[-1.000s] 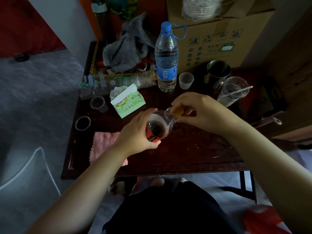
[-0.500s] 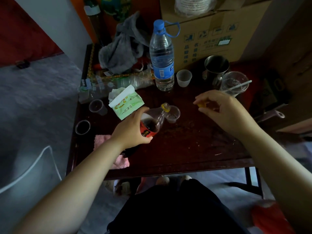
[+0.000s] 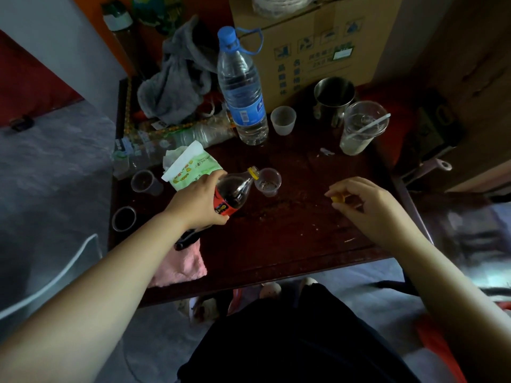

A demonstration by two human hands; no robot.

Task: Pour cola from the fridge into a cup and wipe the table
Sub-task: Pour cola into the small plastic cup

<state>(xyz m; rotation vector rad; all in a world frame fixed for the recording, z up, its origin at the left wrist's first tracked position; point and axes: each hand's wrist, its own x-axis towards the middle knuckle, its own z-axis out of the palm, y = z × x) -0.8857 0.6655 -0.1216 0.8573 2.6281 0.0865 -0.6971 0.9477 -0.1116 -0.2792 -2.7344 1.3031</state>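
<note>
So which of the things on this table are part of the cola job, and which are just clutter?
In the job:
cola bottle, tilted in the left hand
small clear cup at its mouth
yellow cap in the right hand
pink cloth

Lying about:
water bottle
tissue pack
steel mug
grey rag

The table is dark reddish wood, scuffed and speckled. The cola bottle and small cup are clear glossy plastic. A mug is shiny metal, the box matt cardboard, and the pink cloth fluffy.
</note>
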